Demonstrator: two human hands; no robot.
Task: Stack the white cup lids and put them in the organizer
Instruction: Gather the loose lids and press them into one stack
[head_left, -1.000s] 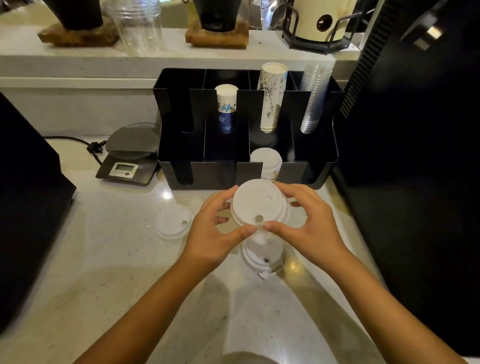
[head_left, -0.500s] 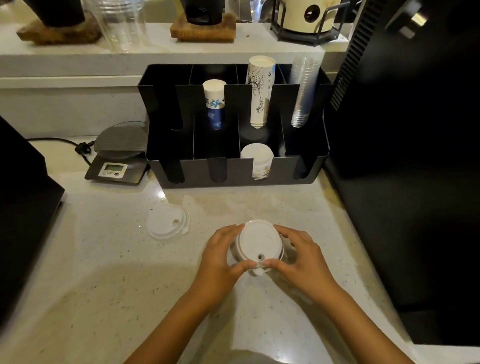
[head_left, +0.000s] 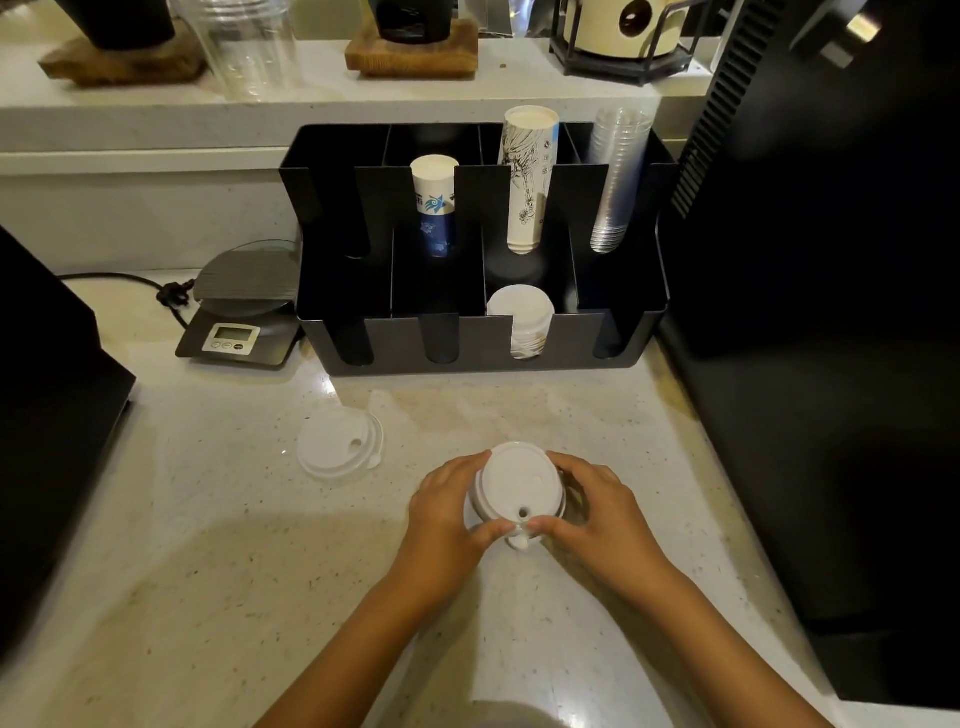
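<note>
A stack of white cup lids (head_left: 517, 486) rests on the pale counter near its middle. My left hand (head_left: 447, 512) grips the stack's left side and my right hand (head_left: 597, 512) its right side, thumbs meeting at the front by the sip hole. One more white lid (head_left: 337, 441) lies flat on the counter to the left, apart from both hands. The black organizer (head_left: 478, 358) stands behind, with a stack of white lids (head_left: 522, 314) in its front third slot.
Paper cup stacks (head_left: 434, 205) (head_left: 527, 176) and clear plastic cups (head_left: 618, 176) fill the organizer's rear slots. A digital scale (head_left: 241, 312) with a cable sits left of it. Black machines stand at the right (head_left: 831, 312) and left (head_left: 47, 395) edges. A raised shelf runs behind.
Both hands brought the lifted lid down from in front of the organizer onto the lid lying on the counter. The two now sit together as one stack.
</note>
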